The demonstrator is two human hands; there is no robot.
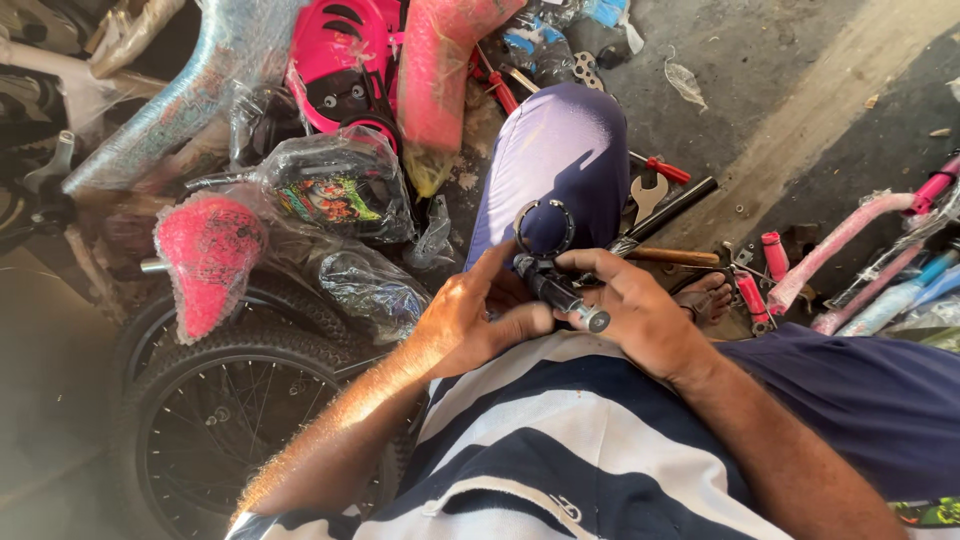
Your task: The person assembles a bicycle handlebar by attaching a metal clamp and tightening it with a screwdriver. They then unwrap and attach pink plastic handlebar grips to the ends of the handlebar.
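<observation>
A spoked bicycle wheel (235,400) with a black tyre is seen at the lower left of the frame, and just above it a pink bicycle saddle (207,255) wrapped in clear plastic. A bicycle frame tube (190,90) in plastic wrap is laid across the upper left, with a pink moulded part (345,60) beside it at the upper middle. Near the centre, the left hand (470,325) is curled against a short black metal tube (555,290), its thumb pressed to the tube's side. The tube is tilted, its silver end (597,320) pointed toward the lower right and a round clamp ring (543,228) fixed at its upper end, over the knee. The right hand (640,310) is closed around the tube from the right, fingers wrapped over it. A spanner (647,195) and a red-handled tool (667,170) are left on the concrete floor (800,80) right of the knee. Pink tubes (840,245) in plastic are laid at the right edge
</observation>
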